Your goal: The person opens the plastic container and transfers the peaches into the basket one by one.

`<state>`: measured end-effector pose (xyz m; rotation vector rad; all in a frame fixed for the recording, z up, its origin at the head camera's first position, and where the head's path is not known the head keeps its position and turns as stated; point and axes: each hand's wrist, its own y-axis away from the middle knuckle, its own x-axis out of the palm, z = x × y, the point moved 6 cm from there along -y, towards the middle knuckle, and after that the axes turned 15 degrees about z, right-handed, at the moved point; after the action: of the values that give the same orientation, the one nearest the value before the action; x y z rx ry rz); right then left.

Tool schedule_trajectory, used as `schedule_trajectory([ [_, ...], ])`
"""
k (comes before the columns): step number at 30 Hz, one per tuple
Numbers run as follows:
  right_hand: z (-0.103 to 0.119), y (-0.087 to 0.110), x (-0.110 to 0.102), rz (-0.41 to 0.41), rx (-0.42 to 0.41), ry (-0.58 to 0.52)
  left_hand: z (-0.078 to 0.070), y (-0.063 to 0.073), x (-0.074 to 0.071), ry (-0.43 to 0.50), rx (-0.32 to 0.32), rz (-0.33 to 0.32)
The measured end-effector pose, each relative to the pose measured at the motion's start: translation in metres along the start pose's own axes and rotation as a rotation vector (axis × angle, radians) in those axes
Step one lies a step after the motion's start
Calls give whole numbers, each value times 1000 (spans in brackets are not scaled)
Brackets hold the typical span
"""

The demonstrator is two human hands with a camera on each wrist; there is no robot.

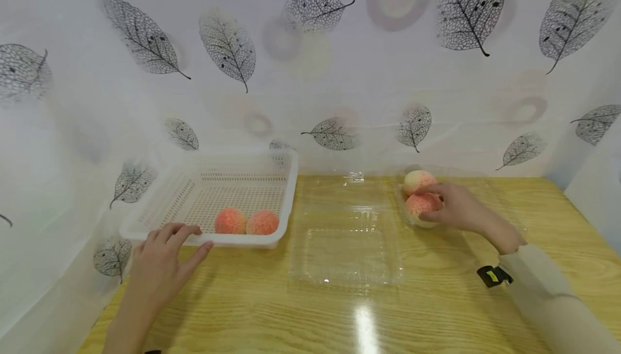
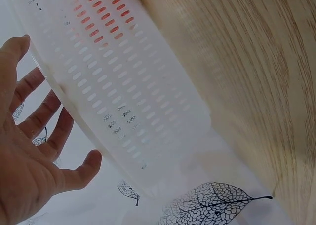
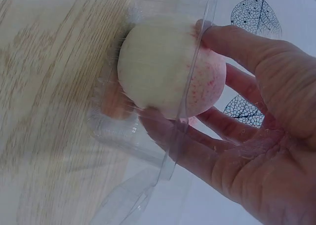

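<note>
My right hand (image 1: 458,206) grips a peach (image 1: 423,207), thumb and fingers around its sides, inside a clear plastic box (image 3: 168,156). A second peach (image 1: 419,181) sits just behind it in the same box. In the right wrist view the held peach (image 3: 163,67) is pale on one side and speckled pink on the other, partly seen through the box wall. At the near rim of a white perforated basket (image 1: 201,240), my left hand (image 1: 162,257) rests with loose, spread fingers. Two pink-red peaches (image 1: 230,221) lie in the basket's near right corner.
Between the basket and the right-hand box, an opened clear plastic box (image 1: 345,254) lies on the wood-grain table (image 1: 271,311). A white leaf-printed sheet (image 1: 339,84) hangs behind the table and along the left side.
</note>
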<state>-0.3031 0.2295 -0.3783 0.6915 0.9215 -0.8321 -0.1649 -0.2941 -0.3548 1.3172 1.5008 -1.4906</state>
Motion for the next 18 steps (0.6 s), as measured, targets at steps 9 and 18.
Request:
schedule_trajectory([
  [9, -12, -4, 2, 4, 13, -11, 1, 0, -2, 19, -6, -1],
  [18, -15, -5, 2, -5, 7, -17, 1, 1, -1, 16, -9, -6],
])
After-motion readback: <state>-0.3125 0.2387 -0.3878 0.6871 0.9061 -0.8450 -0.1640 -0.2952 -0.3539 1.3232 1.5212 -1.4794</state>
